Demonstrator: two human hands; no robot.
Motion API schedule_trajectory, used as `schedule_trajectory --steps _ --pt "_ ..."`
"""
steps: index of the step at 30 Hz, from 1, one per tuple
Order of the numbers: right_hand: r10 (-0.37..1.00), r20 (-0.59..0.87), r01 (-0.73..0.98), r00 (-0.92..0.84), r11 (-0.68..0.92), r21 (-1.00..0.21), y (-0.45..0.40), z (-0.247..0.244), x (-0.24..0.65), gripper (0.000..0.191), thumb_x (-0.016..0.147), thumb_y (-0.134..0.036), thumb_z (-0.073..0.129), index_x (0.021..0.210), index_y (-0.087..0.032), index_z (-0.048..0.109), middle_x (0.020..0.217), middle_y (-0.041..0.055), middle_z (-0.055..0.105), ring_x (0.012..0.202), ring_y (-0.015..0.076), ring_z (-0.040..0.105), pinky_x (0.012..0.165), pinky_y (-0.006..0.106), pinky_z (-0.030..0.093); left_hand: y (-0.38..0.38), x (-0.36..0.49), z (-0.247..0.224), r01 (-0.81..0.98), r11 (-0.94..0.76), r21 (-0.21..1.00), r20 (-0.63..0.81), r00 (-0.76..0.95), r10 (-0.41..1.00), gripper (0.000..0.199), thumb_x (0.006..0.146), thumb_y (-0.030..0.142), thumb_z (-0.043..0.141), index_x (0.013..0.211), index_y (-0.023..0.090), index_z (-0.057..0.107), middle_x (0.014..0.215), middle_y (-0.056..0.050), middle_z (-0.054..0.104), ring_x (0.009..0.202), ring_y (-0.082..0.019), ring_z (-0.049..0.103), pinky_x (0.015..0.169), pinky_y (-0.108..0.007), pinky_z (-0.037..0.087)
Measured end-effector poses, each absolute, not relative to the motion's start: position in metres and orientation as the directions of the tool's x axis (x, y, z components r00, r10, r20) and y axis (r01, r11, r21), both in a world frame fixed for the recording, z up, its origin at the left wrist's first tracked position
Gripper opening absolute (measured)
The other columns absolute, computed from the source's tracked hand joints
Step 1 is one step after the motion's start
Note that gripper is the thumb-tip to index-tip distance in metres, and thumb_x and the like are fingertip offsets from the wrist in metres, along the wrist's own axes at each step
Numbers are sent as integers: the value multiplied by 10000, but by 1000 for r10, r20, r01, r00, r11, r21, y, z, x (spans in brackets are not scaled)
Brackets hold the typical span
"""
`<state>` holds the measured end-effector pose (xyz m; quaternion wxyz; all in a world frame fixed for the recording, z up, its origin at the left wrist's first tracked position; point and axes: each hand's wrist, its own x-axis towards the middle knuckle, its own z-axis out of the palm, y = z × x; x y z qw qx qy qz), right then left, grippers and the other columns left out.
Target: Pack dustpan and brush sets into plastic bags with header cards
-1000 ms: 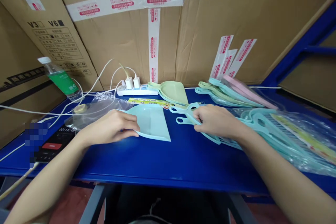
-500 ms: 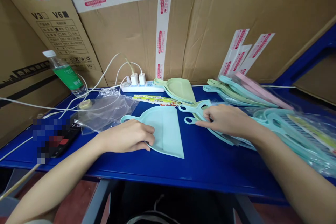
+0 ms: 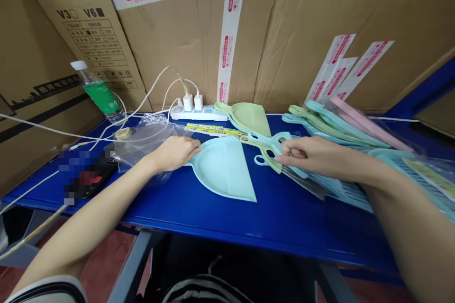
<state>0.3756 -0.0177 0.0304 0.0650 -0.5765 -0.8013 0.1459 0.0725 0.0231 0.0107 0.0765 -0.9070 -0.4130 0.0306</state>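
Observation:
A light blue dustpan (image 3: 225, 168) lies on the blue table, its wide edge to the right. My left hand (image 3: 176, 152) is closed on its handle end, which the fingers mostly cover. Right of it, my right hand (image 3: 298, 151) pinches a light blue handled piece (image 3: 272, 139) at the left end of a pile. A green handle (image 3: 265, 151) shows just under that piece. A green dustpan (image 3: 249, 118) rests farther back, beside a yellow printed strip (image 3: 213, 129).
At the back stand a power strip (image 3: 199, 113) with white plugs and a tilted bottle (image 3: 101, 97). Cables and a clear plastic bag (image 3: 142, 139) lie left, near a phone (image 3: 99, 180). Wrapped blue, green and pink pieces (image 3: 369, 123) are stacked right, before cardboard boxes (image 3: 185, 33).
My left hand has moved from the dustpan's near side up to its handle. My right hand has shifted slightly, and the pieces under it have spread, showing more of the green handle.

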Motion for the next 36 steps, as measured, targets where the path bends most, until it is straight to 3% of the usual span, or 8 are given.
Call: schedule_trajectory --steps 4,9,14,20,29,36 --pt "934 -82 877 -347 292 -381 -18 32 379 538 771 -748 367 569 -252 405 521 -35 361 503 145 363 473 288 310 22 74 8 737 -663 -127 18 671 742 384 998 319 280 828 169 590 784 -71 695 691 -197 656 594 -277 434" --pt "963 -50 910 -266 234 -343 -18 29 377 507 805 -692 320 551 -253 333 525 -18 383 521 158 395 512 305 328 24 73 10 757 -650 -68 -22 650 759 372 996 322 291 825 174 586 808 -70 701 709 -203 659 620 -281 433" --pt "978 86 938 -191 208 -276 -21 29 374 470 845 -641 357 574 -257 347 513 -14 399 535 179 437 514 310 310 25 71 13 709 -703 -50 -54 701 711 344 988 295 313 807 178 582 815 -63 699 728 -204 654 630 -281 424" --pt "945 237 916 -226 289 -279 -32 30 364 417 882 -577 393 617 -259 341 519 -21 408 530 177 433 516 303 279 23 75 9 682 -730 -46 5 731 682 359 991 320 321 855 180 623 775 -47 686 702 -179 647 620 -264 429" --pt "766 522 793 -375 557 -247 -39 30 358 378 937 -507 396 658 -251 385 512 -52 359 467 141 369 500 267 271 19 89 -4 777 -629 16 52 627 777 330 980 268 340 1060 176 646 971 -63 744 862 -222 699 724 -313 508" --pt "746 393 759 -537 631 -160 -42 18 342 274 910 -333 527 675 -230 430 534 -65 390 479 129 424 506 235 279 19 99 -5 809 -588 1 77 586 806 316 963 236 349 969 184 661 894 -66 746 818 -226 707 679 -304 505"
